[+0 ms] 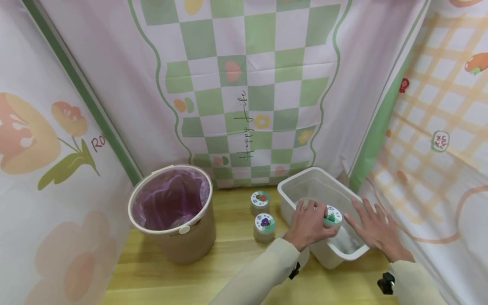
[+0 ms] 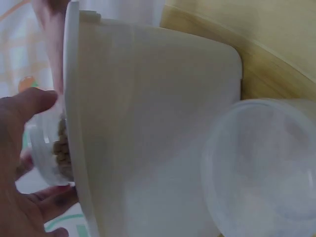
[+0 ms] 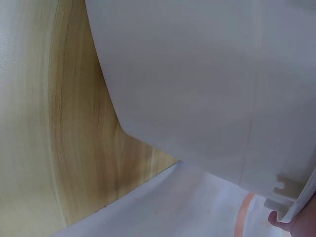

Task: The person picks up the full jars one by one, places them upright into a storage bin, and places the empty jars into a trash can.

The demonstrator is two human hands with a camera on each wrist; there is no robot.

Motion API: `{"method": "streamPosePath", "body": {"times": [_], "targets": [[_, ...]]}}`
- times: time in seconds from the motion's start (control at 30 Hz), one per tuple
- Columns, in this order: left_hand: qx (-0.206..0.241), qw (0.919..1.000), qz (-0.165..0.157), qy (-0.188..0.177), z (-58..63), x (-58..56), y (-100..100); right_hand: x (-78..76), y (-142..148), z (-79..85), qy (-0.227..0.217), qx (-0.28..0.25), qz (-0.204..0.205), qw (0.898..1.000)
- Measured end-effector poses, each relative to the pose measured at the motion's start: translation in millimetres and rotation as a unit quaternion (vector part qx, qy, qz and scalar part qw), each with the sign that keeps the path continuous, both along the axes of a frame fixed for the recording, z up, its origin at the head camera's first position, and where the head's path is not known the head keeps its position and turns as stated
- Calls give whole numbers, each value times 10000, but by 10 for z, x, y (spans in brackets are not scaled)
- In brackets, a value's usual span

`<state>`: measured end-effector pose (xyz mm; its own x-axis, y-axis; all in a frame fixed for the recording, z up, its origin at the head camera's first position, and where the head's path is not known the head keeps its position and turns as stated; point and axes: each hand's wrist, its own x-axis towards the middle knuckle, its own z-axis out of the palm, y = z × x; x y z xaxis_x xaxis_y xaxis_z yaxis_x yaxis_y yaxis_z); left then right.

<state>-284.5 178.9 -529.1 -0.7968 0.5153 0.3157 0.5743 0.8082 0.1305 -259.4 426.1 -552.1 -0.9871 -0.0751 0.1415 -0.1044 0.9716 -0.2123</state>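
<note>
My left hand [image 1: 310,224] holds a small clear jar by its sides over the white plastic bin [image 1: 345,256]. The jar's lid [image 1: 333,215] has a white label with a green plant picture. Brown pellets [image 2: 61,150] show through the jar wall in the left wrist view. My right hand [image 1: 375,228] is at the bin's right rim, fingers spread and extended. In the right wrist view only a little of that hand [image 3: 303,222] shows at the rim, beside the bin's outer wall [image 3: 197,89].
Two lidded jars, one with a red picture [image 1: 260,198] and one with a purple flower [image 1: 264,223], stand left of the bin. A clear round container [image 2: 266,168] sits close by the bin. A beige bucket [image 1: 190,241] with a purple liner stands left. Printed curtains [image 1: 248,84] surround the wooden table [image 1: 232,254].
</note>
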Motion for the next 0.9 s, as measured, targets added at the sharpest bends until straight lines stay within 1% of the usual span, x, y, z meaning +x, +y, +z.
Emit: {"method": "streamPosePath", "body": {"times": [0.13,0.2,0.3,0.4,0.47,0.63,0.83,0.9], "targets": [[-450,9983,214,-292,49,24,79,7,-14,-17,18,-32,36,10000],[-566,9970,300,-425,59,36,105,7,-25,-26,14,-46,49,10000],[-642,9961,330,-502,53,50,108,3,-46,-34,28,-23,43,10000],[-567,9975,202,-362,42,62,66,0,-61,-35,54,-19,22,10000],[-410,9988,90,-269,36,72,16,-5,-63,-37,95,13,19,10000],[-142,9997,-214,-38,62,124,-175,-22,-50,-45,136,15,26,9999],[-174,9987,-416,243,69,186,-434,-26,-18,-28,113,3,26,9999],[-174,9987,-448,188,58,210,-522,-27,-3,-23,112,4,24,9999]]}}
